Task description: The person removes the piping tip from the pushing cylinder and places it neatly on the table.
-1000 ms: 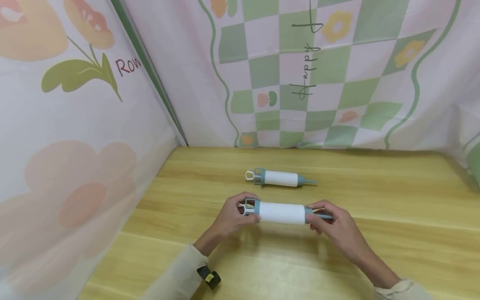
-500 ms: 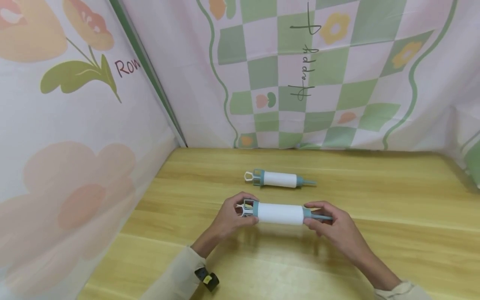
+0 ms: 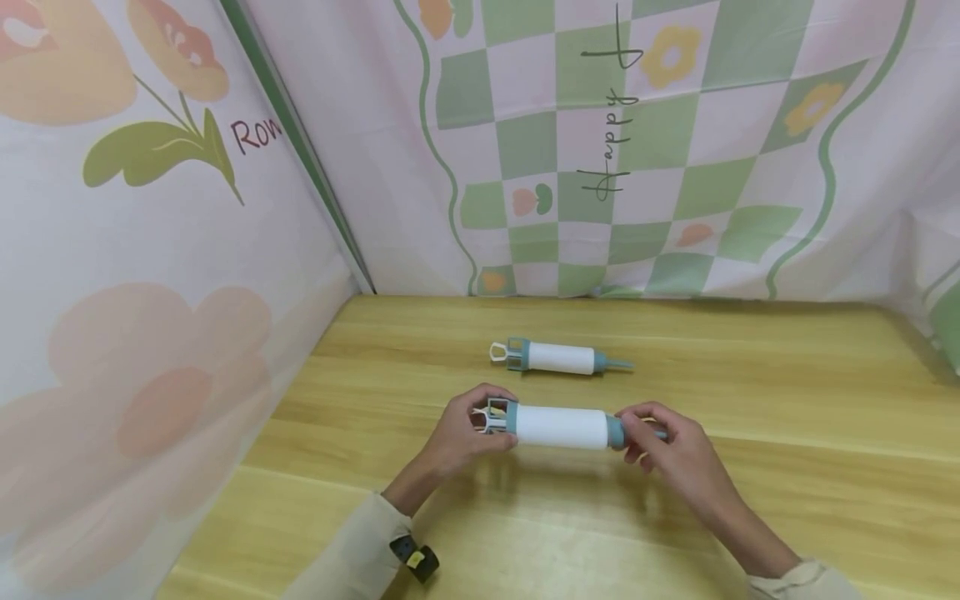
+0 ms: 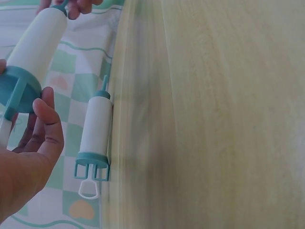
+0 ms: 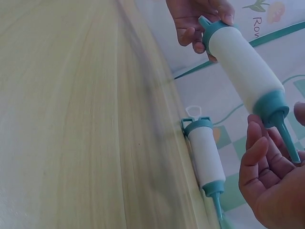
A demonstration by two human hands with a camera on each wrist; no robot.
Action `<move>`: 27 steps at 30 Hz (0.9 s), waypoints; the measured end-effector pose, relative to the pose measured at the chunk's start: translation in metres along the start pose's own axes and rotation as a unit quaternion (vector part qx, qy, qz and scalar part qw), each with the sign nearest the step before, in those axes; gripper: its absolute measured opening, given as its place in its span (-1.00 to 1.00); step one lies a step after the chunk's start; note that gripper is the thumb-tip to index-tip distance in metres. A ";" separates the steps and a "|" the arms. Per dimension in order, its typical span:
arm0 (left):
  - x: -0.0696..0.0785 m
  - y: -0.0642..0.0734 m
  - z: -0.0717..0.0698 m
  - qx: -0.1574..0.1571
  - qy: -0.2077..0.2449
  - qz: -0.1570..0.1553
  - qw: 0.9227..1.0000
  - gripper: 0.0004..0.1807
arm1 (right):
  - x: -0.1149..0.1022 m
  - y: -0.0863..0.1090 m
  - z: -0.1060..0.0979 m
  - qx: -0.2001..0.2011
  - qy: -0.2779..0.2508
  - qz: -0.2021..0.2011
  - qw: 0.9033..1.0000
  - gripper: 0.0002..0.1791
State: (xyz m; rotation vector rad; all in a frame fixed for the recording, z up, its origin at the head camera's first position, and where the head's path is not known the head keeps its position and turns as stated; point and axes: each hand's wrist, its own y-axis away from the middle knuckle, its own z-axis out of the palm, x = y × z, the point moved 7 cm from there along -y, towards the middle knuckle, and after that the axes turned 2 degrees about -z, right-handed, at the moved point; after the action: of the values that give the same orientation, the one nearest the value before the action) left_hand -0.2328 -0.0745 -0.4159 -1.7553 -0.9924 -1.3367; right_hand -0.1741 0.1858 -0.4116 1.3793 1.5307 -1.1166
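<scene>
While both hands hold the larger white tube (image 3: 562,427) level across the lower centre of the head view, the fingers of each are bent around one of its ends. The left hand (image 3: 468,429), left of centre, grips the teal collar (image 3: 513,419): its thumb presses the near side and its fingers reach over the far side, spread about as wide as the collar, with the teal frame between them. The right hand (image 3: 678,446), right of centre, has its thumb and fingers bent about the teal nozzle (image 5: 288,138) at the other end. At the lower right of the right wrist view, its fingers curl loosely beneath the nozzle, one fingertip against the teal cap (image 5: 270,106), and the thumb at the right edge stands a little apart from it; how firmly they hold cannot be told. The tube is raised above the wooden table (image 3: 787,375). Just above it in the head view, a second, similar tube (image 3: 562,358) lies on the wood, its white loop (image 3: 498,352) toward the left. Checkered cloth (image 3: 585,150) hangs across the upper part of the frame.
</scene>
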 end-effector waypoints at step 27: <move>-0.001 0.000 0.001 0.004 0.003 -0.012 1.000 -0.53 | -0.002 0.002 -0.002 0.013 0.004 -0.067 0.998 -0.66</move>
State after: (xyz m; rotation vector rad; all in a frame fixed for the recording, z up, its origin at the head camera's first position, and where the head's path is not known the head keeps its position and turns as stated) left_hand -0.2324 -0.0734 -0.4173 -1.7378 -1.0176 -1.3498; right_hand -0.1714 0.1874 -0.4095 1.3153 1.6393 -1.2188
